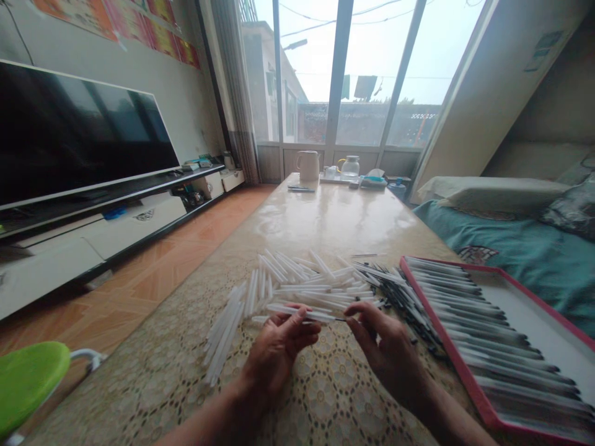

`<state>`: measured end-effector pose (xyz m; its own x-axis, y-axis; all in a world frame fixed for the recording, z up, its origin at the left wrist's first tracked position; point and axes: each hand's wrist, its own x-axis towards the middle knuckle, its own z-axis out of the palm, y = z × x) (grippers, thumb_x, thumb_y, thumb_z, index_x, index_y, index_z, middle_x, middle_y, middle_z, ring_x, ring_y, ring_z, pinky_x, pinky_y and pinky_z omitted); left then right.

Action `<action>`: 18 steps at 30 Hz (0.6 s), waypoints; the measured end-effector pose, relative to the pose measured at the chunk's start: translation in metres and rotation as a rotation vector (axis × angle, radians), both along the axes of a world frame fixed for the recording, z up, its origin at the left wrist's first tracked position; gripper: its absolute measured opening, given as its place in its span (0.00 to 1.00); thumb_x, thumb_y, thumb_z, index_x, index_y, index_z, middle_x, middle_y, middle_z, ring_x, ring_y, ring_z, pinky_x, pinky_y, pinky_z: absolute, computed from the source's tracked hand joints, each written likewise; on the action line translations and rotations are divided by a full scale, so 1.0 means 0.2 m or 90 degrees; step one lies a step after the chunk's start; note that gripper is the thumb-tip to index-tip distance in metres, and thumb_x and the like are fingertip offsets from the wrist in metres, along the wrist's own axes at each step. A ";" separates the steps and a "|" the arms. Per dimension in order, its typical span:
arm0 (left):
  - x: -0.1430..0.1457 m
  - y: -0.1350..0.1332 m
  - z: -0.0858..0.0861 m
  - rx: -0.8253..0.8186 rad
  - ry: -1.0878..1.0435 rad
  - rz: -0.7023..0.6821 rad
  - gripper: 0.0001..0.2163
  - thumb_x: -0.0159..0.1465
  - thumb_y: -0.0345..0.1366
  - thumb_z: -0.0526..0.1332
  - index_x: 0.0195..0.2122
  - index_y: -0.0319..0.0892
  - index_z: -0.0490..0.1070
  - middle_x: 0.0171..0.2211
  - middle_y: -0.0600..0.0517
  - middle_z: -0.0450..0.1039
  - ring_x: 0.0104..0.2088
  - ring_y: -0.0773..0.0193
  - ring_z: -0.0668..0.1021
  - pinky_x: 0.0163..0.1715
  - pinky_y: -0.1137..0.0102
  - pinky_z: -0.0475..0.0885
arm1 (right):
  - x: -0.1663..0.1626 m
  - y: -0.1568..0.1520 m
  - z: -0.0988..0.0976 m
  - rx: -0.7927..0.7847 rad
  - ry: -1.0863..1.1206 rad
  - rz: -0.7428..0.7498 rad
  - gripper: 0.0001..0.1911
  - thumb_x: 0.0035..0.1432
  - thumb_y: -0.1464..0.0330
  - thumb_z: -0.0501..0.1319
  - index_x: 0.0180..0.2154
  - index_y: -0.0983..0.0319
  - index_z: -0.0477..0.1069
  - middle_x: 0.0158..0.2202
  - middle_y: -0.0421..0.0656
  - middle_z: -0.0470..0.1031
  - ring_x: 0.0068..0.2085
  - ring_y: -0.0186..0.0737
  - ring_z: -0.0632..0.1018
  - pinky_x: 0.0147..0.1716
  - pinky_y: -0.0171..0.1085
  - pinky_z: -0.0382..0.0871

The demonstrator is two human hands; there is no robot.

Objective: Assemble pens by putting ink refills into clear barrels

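Observation:
My left hand [279, 347] pinches a white pen barrel [302, 313] that lies level above the table. My right hand [383, 344] pinches a thin dark refill [348, 319] whose tip meets the barrel's right end. Just beyond both hands lies a loose heap of white pen barrels [283, 285]. A pile of dark refills [400, 291] sits to its right, next to my right hand.
A red-rimmed tray [469, 384] with rows of assembled pens lies at the right. The table [334, 217] has a lace-patterned cover. At its far end stand a white jug [308, 165] and a glass pot [350, 167]. A green stool [28, 378] stands at lower left, a TV at left, a bed at right.

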<state>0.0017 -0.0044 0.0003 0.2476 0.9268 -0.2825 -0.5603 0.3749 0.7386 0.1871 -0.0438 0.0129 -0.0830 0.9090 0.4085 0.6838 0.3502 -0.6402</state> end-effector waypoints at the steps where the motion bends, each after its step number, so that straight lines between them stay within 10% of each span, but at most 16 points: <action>1: 0.00 -0.01 0.00 -0.001 -0.004 -0.030 0.06 0.56 0.30 0.65 0.34 0.35 0.71 0.24 0.49 0.77 0.26 0.64 0.80 0.28 0.74 0.75 | -0.01 -0.01 0.00 -0.007 0.014 0.010 0.07 0.63 0.65 0.50 0.39 0.60 0.65 0.24 0.36 0.65 0.24 0.33 0.67 0.26 0.31 0.60; 7: 0.01 -0.02 0.02 -0.064 -0.099 -0.013 0.01 0.59 0.25 0.62 0.31 0.34 0.73 0.25 0.49 0.77 0.26 0.67 0.80 0.28 0.76 0.75 | 0.03 0.01 0.04 -0.040 0.055 0.011 0.14 0.66 0.63 0.43 0.41 0.60 0.64 0.24 0.37 0.66 0.26 0.35 0.70 0.28 0.32 0.64; 12: -0.02 0.00 0.04 -0.086 -0.158 0.074 0.07 0.63 0.23 0.54 0.32 0.35 0.70 0.26 0.47 0.78 0.26 0.67 0.80 0.27 0.76 0.76 | 0.27 0.11 -0.04 0.020 -0.301 -0.275 0.07 0.58 0.71 0.53 0.34 0.61 0.70 0.34 0.47 0.72 0.40 0.47 0.72 0.38 0.41 0.62; 18: -0.01 0.00 0.03 -0.057 -0.115 0.050 0.03 0.61 0.24 0.58 0.34 0.37 0.68 0.27 0.46 0.78 0.27 0.64 0.81 0.29 0.74 0.77 | 0.34 0.14 -0.12 -0.042 -0.477 -0.308 0.08 0.55 0.74 0.54 0.34 0.61 0.71 0.34 0.48 0.72 0.41 0.48 0.71 0.38 0.41 0.61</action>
